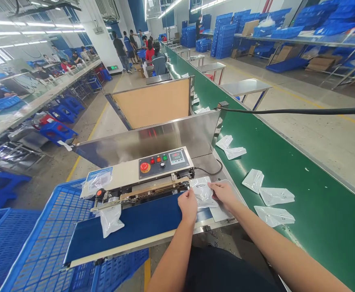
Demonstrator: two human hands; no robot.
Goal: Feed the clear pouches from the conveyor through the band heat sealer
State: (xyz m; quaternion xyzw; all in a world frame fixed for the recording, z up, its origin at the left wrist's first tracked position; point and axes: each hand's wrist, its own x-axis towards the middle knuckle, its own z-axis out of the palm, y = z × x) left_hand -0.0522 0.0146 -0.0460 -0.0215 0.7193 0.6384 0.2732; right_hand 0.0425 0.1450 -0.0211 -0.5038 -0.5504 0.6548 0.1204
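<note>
My left hand (188,205) and my right hand (224,192) both pinch a clear plastic pouch (203,194) at the right end of a band sealing machine (153,170). The pouch lies flat at the machine's infeed, just right of the blue belt (140,225). Another sealed pouch (110,219) hangs off the machine's left end over a blue crate (43,243). The machine's panel carries a red round button (145,167) and a small display (176,156).
A green conveyor (287,162) runs along my right with several loose pouches on it, the nearest (274,215) beside my right forearm. A black cable (302,110) crosses above it. Blue stools and crates stand at left. People work far ahead by the conveyor.
</note>
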